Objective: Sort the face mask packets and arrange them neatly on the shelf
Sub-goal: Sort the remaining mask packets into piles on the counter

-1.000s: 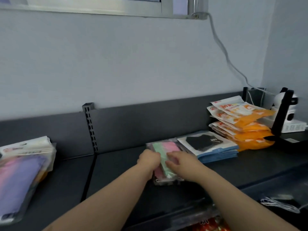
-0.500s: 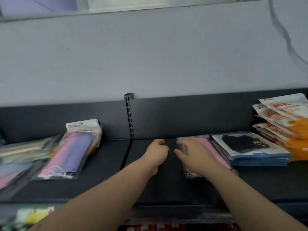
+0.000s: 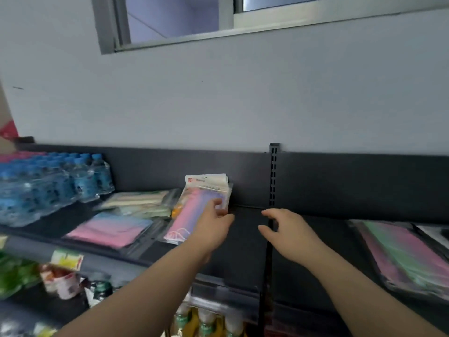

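1. Two hands are out. The left hand [image 3: 213,231] lies on the pink-purple packet [image 3: 192,215] near the back of the shelf [image 3: 243,242] (too blurry to say if it's actually gripping).
2. The right hand [image 3: 289,235] hovers loosely spread and holds nothing.
3. Done: a tidy pink-green pile [image 3: 408,254] on the right.
4. Left: the loose packets [image 3: 109,229] by the water bottles [image 3: 48,186], so maybe halfway.

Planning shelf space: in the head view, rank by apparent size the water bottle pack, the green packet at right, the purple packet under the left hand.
1. water bottle pack, narrowly.
2. green packet; both are cropped, so unsure.
3. purple packet, clearly smallest, partly under the left hand.
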